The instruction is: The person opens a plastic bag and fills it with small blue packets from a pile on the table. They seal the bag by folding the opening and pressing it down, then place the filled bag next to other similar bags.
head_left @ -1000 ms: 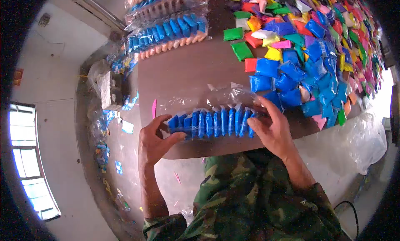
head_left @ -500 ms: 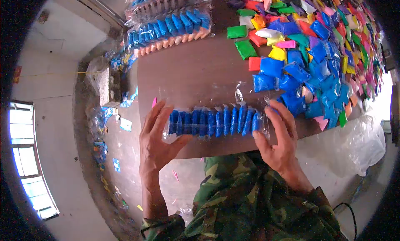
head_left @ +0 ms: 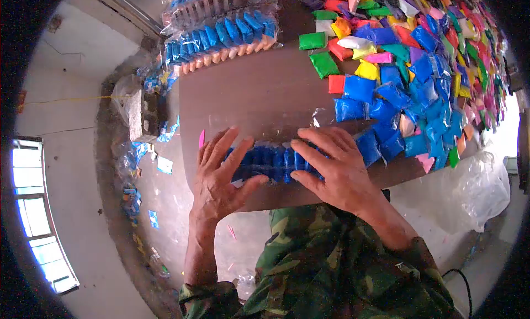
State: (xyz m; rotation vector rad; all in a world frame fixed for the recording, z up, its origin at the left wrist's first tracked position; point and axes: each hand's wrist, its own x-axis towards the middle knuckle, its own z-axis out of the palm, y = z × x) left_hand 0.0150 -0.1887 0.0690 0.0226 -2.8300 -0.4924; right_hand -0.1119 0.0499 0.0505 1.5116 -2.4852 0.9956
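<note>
A row of blue packets (head_left: pixel 275 163) in clear plastic lies near the front edge of the brown table (head_left: pixel 243 98). My left hand (head_left: pixel 221 173) rests over the row's left end, its fingers apart and curved over the packets. Over the right part of the row lies my right hand (head_left: pixel 337 167), fingers spread, thumb at the near side. Both hands touch the row from above, and their fingers hide its two ends. Only the middle packets show between the hands.
Bagged rows of blue and peach packets (head_left: pixel 221 35) lie at the table's far left. Loose packets of many colours (head_left: pixel 408 54) cover the right side. A pink strip (head_left: pixel 202 138) is beside my left hand. Clear plastic (head_left: pixel 469 192) hangs at the right edge.
My right hand has moved left from the row's right end onto the packets. My left hand has shifted slightly right and now covers more of the left end.
</note>
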